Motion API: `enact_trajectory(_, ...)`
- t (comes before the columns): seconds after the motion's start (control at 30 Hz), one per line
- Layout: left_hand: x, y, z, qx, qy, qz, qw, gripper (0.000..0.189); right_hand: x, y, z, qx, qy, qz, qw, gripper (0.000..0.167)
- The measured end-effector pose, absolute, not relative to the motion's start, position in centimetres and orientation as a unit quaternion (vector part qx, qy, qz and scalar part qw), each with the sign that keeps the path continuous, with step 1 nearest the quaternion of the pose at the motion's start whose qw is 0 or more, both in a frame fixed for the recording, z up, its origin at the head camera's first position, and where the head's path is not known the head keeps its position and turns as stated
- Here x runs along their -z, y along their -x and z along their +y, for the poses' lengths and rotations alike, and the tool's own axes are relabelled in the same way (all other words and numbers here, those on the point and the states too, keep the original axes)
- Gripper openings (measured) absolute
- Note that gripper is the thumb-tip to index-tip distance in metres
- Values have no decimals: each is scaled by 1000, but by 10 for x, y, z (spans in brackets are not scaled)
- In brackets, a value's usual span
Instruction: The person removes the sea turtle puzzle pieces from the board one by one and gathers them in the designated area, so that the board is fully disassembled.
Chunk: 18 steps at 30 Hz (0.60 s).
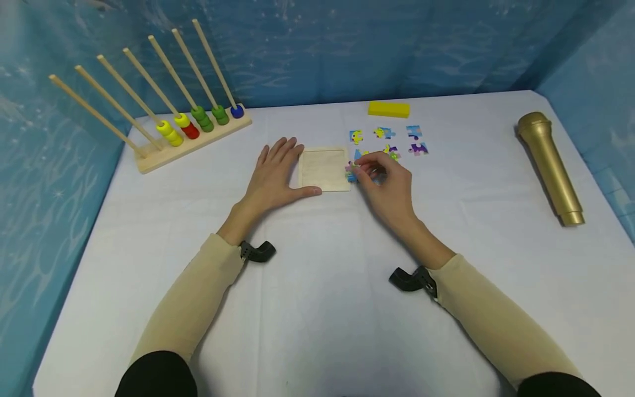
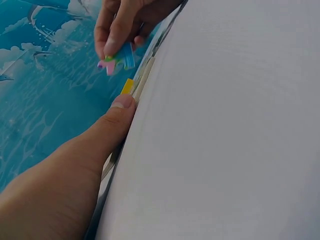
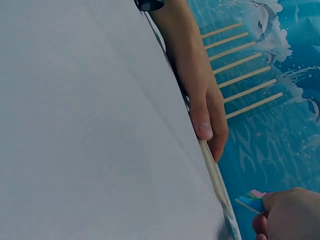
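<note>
A shallow square wooden puzzle tray [image 1: 324, 170] lies on the white table with its pale inside showing. My left hand [image 1: 275, 176] rests at its left side, fingers straight and spread, the thumb along the near edge. My right hand [image 1: 387, 187] pinches a jigsaw piece [image 1: 351, 172] by the tray's right edge. In the left wrist view that jigsaw piece [image 2: 117, 60] shows pink, green and blue, raised above the tray's rim. Several more jigsaw pieces [image 1: 418, 149] lie beyond the right hand, some partly covered by it.
A yellow block [image 1: 389, 109] lies behind the pieces. At the back left stands a wooden bead rack [image 1: 198, 138] with tall pegs and coloured beads. A gold microphone-shaped object [image 1: 550, 168] lies at the right. Blue patterned cloth [image 1: 347, 49] hangs behind the table.
</note>
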<state>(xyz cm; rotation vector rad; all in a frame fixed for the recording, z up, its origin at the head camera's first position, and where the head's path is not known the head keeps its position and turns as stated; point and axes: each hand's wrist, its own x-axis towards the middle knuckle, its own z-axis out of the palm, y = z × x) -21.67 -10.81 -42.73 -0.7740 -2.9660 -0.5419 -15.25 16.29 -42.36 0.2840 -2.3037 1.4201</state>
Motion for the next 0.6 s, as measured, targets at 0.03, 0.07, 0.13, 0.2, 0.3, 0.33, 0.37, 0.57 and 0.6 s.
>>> enact_trajectory(0.03,427,217,-107,175,249,-952,14,112,422,150,167,-509,-93,-828,216,16)
enact_trajectory(0.07,427,217,-107,176,249,-952,13,112,418,147,172,-510,-83,-827,221,16)
enact_trajectory(0.13,426,218,-106,173,248,-953,11,112,416,143,184,-510,-60,-827,228,15)
enact_trajectory(0.2,426,219,-106,169,246,-954,9,113,415,141,200,-515,-39,-824,232,15)
enact_trajectory(0.3,425,219,-106,165,245,-955,9,113,419,141,229,-503,-6,-832,233,17)
enact_trajectory(0.33,425,219,-106,166,245,-955,10,113,420,140,238,-495,6,-837,235,18)
enact_trajectory(0.37,425,219,-106,167,246,-955,10,113,421,140,246,-488,15,-840,237,18)
enact_trajectory(0.57,427,216,-107,171,246,-954,5,114,421,133,271,-424,43,-871,245,20)
enact_trajectory(0.6,427,215,-107,171,245,-954,5,114,420,133,271,-415,42,-875,244,20)
